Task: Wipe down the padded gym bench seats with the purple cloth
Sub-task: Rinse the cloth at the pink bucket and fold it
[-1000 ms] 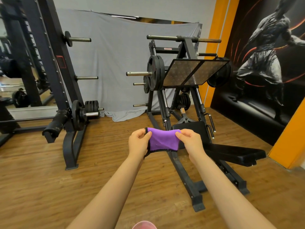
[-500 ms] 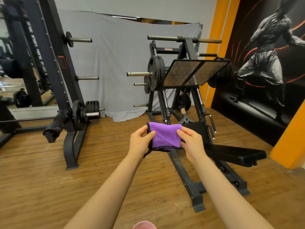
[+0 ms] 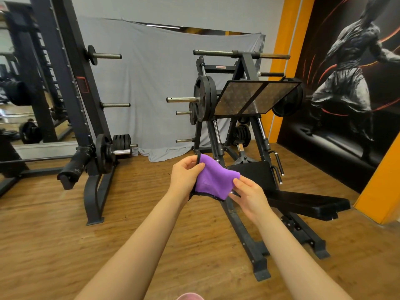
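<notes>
1. We stand on a wooden floor [image 3: 54, 245] facing a grey sheet [image 3: 151, 83] hung across the back wall, with a dark mural [image 3: 346, 94] of a figure on the wall at the right.
2. A black weight rack [image 3: 71, 87] rises at the left, with plates loaded low on it.
3. Ahead of us is a leg press machine [image 3: 249, 100]. Its metal footplate tilts towards us and black plates sit on both sides.
4. The machine's padded bench seat [image 3: 303, 202] lies low at the right. Its long axis runs from the upright back pad [image 3: 253, 172] out towards the right.
5. Our two bare forearms reach forward from the bottom edge and meet in front of the machine.
6. Our left hand [image 3: 186, 178] grips the upper left edge of the purple cloth [image 3: 213, 179], thumb on top and fingers curled behind it.
7. Our right hand [image 3: 249, 197] pinches the cloth's lower right edge between thumb and fingertips, the other fingers loosely bent.
8. The cloth hangs in the air between the hands, above the floor and clear of the seat. It is stretched from upper left down to lower right, with a black trim along its bottom edge.
</notes>
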Tool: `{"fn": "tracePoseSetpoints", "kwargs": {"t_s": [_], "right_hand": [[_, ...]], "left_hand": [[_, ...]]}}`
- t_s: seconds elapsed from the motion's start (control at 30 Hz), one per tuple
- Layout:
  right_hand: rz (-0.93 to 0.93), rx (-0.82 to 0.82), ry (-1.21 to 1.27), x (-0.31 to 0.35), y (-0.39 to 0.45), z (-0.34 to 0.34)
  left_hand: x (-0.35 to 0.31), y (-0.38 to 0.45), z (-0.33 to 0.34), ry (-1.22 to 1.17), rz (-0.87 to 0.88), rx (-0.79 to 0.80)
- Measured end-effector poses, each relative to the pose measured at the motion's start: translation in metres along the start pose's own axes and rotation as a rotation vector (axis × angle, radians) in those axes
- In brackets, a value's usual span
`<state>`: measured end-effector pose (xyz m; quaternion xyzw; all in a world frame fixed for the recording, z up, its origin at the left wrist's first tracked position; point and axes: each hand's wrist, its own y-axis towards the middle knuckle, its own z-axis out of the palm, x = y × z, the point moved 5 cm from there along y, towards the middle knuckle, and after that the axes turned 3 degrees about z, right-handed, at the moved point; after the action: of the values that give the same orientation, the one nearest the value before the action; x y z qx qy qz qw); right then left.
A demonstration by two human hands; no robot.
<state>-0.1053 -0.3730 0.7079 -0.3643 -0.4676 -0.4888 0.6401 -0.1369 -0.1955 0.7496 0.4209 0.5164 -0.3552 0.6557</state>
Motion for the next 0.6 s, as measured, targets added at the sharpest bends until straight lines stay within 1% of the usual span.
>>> {"fn": "tracePoseSetpoints", "kwargs": {"t_s": [0.2, 0.3, 0.5, 0.6], "right_hand": [[-0.082, -0.129, -0.019, 0.012, 0.002, -0.005], [-0.097, -0.15, -0.044, 0.014, 0.002, -0.004], [-0.071, -0.114, 0.052, 0.012, 0.002, -0.003], [-0.044, 0.005, 0.069, 0.01, 0.002, 0.001]], "left_hand": [[0.001, 0.003, -0.006, 0.08, 0.012, -0.009], [0.008, 0.002, -0.004, -0.004, -0.045, -0.027], [0.013, -0.002, 0.006, -0.084, -0.107, -0.001], [0.014, -0.001, 0.012, -0.17, -0.13, 0.024]]}}
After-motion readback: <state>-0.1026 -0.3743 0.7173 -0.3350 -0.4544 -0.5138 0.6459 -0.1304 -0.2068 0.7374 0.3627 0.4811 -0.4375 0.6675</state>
